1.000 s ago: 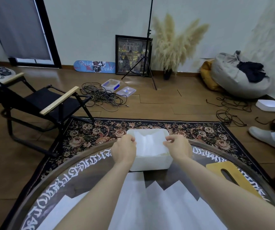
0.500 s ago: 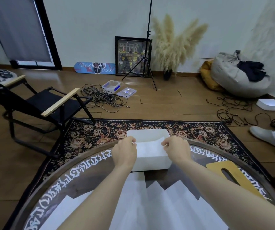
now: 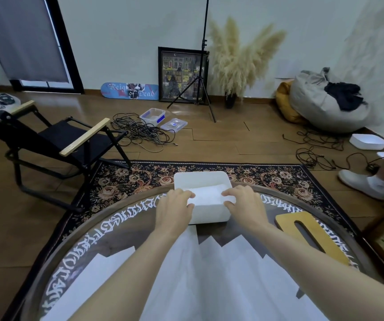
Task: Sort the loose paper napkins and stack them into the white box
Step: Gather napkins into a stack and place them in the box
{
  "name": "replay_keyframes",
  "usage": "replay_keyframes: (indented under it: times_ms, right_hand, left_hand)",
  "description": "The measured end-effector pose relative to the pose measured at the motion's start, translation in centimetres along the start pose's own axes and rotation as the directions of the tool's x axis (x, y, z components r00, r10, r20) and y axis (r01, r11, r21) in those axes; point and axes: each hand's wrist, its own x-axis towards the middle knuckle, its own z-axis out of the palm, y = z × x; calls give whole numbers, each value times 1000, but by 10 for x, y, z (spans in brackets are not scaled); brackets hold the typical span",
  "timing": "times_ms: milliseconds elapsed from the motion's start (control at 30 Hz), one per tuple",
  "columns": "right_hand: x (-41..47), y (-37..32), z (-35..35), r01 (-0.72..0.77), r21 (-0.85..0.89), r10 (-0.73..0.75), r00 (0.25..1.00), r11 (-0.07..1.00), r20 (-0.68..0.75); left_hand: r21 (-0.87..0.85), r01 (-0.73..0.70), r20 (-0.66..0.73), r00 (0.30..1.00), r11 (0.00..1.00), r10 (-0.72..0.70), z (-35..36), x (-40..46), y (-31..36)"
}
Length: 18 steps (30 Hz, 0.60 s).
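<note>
Fingers (image 3: 187,195) of the left hand (image 3: 174,210) and fingers (image 3: 229,195) of the right hand (image 3: 244,205) curl down over the near corners of the white box (image 3: 209,210), just below the centre of the frame. They seem to press or pinch the paper napkins (image 3: 208,193) lying inside it; whether they grip the paper or only press it, I cannot tell.

Head view: the box sits at the far edge of a round dark worktop (image 3: 121,225) with white lettering. A yellow wooden lid (image 3: 311,235) lies at the right.

The napkins look light, soft and easily creased, so they are best taken by their edges, flat. The box looks stiff and light.

Compared with 1 second ago, the napkin stack sits lower in the box, and both hands have moved nearer the front rim.
</note>
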Motion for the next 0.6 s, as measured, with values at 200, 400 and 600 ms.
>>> replay_keyframes:
  times_ms: [200,400,600]
  right_hand:
    - [-52,-5,-10,13,14,-14,998,1000,65]
    - [-112,-10,-14,62,40,-66,992,997,110]
    - [-168,-23,-16,155,-22,-146,966,988,213]
  left_hand:
    - [101,-68,7,998,993,67,-19,-50,5]
    - [190,-67,87,995,979,52,-33,-112,6]
    - [213,-61,91,995,975,42,-44,-174,2]
